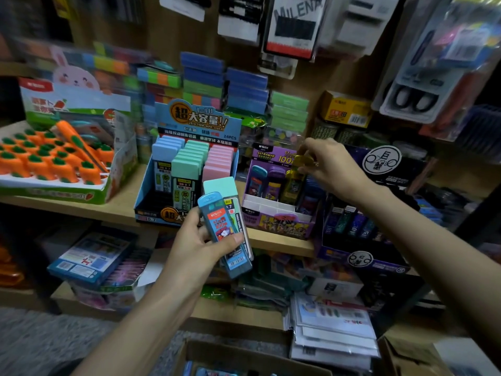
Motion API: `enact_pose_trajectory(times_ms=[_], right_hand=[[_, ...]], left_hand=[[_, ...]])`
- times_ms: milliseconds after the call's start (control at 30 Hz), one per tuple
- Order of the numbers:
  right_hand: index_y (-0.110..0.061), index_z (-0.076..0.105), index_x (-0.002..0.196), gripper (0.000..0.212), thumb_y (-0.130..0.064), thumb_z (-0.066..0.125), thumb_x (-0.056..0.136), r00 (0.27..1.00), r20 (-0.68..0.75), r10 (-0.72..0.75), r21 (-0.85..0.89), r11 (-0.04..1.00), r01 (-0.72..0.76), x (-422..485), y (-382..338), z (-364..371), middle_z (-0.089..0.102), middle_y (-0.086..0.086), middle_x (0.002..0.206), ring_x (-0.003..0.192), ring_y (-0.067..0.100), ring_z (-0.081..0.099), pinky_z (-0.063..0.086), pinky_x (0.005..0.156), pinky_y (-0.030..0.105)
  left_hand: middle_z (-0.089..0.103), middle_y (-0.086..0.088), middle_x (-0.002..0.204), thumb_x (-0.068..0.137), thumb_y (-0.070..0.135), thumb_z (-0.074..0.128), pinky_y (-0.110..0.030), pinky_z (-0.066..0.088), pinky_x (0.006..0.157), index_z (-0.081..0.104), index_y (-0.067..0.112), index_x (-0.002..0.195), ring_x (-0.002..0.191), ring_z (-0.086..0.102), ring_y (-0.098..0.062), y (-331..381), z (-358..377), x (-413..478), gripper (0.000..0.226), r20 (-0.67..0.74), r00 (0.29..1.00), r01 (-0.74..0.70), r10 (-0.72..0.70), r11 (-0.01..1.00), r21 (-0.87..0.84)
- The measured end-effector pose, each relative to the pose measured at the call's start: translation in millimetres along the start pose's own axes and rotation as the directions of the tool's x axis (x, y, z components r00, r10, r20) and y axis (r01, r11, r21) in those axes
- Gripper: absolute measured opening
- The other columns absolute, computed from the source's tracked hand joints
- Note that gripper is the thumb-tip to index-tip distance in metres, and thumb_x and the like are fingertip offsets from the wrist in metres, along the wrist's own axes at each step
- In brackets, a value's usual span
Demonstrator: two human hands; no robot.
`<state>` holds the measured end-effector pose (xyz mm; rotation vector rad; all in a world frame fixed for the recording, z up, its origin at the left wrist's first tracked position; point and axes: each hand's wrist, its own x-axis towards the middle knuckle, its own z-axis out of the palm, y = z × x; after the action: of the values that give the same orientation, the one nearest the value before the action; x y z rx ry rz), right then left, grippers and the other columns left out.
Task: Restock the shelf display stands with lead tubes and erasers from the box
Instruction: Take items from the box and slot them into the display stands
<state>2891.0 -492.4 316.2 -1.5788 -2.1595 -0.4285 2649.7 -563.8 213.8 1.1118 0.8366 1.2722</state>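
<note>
Lead tubes (pixel 221 226) between left fingers (pixel 193 217)

- Front compartments of purple stand (pixel 279 221) open from above; rear row holds tubes.
- Columns of blue stand (pixel 162 210) packed tight.
- Bare shelf (pixel 124 202) strip passable between carrot tray (pixel 54 185) and blue stand; hanging packs (pixel 292 25) crowd overhead.

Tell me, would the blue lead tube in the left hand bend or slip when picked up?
Probably stiff: the blue lead tube keeps straight edges under the thumb of the left hand. Likely light, since that hand holds it together with a mint-capped tube. Its smooth shell might slip against that one.
</note>
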Motion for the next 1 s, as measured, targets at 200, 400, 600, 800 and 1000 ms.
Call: enact_pose_trajectory(times_ms=[200, 400, 600, 800, 1000], right_hand=[[-0.007, 0.056, 0.106, 0.029, -0.017, 0.068, 0.082, 1.0, -0.001, 0.022, -0.111, 0.994, -0.022, -3.0, 1.0, 15.6, 0.058, 0.013, 0.102, 0.097, 0.032, 0.046, 0.043, 0.076, 0.041], [-0.007, 0.057, 0.115, 0.035, -0.026, 0.065, 0.086, 0.992, 0.046, 0.115, -0.176, 0.979, -0.105, -6.0, -0.2, 26.9, 0.052, 0.013, 0.114, 0.108, 0.032, 0.044, 0.041, 0.087, 0.042], [-0.016, 0.063, 0.093, 0.019, -0.034, 0.057, 0.091, 0.988, 0.025, 0.153, 0.33, 0.932, -0.153, -39.3, -49.2, 4.0, 0.06, -0.002, 0.089, 0.086, 0.014, 0.053, 0.04, 0.071, 0.027], [-0.017, 0.056, 0.096, 0.026, -0.036, 0.068, 0.082, 0.855, 0.422, 0.303, 0.787, 0.346, -0.511, -90.5, -100.1, 23.6, 0.06, 0.0, 0.079, 0.057, 0.001, 0.053, 0.042, 0.048, 0.014], [-0.021, 0.058, 0.1, 0.025, -0.019, 0.073, 0.08, 0.848, 0.435, 0.301, 0.821, 0.253, -0.511, -86.2, -105.2, 25.8, 0.063, 0.006, 0.098, 0.085, 0.016, 0.068, 0.058, 0.073, 0.034]], left_hand=[[0.073, 0.008, 0.088, 0.07, 0.004, 0.072, -0.02, 0.056, 0.06, 0.054, 0.032, 0.107, 0.082, 0.07, -0.008, 0.1, 1.9, -1.7, 0.049, 0.016, 1.0, 0.0, 0.0, 1.0, 0.008], [0.073, 0.006, 0.09, 0.072, 0.003, 0.072, -0.022, 0.056, 0.064, 0.053, 0.032, 0.108, 0.084, 0.07, -0.009, 3.4, 1.6, -4.6, 0.049, 0.024, 1.0, -0.003, 0.003, 1.0, 0.01], [0.073, 0.005, 0.095, 0.07, 0.01, 0.074, -0.03, 0.055, 0.076, 0.053, 0.032, 0.111, 0.089, 0.069, -0.011, 4.6, 3.5, -9.8, 0.051, 0.073, 0.997, 0.016, -0.021, 0.998, 0.061], [0.074, 0.008, 0.09, 0.071, 0.011, 0.076, -0.017, 0.054, 0.062, 0.052, 0.031, 0.108, 0.082, 0.07, -0.007, -1.6, 13.1, -16.6, 0.049, 0.155, 0.987, 0.013, -0.043, 0.981, 0.192], [0.071, 0.017, 0.085, 0.059, 0.032, 0.078, -0.012, 0.05, 0.058, 0.055, 0.03, 0.1, 0.075, 0.068, -0.001, -1.6, 18.3, -20.4, 0.048, 0.172, 0.985, -0.027, -0.026, 0.955, 0.297]])
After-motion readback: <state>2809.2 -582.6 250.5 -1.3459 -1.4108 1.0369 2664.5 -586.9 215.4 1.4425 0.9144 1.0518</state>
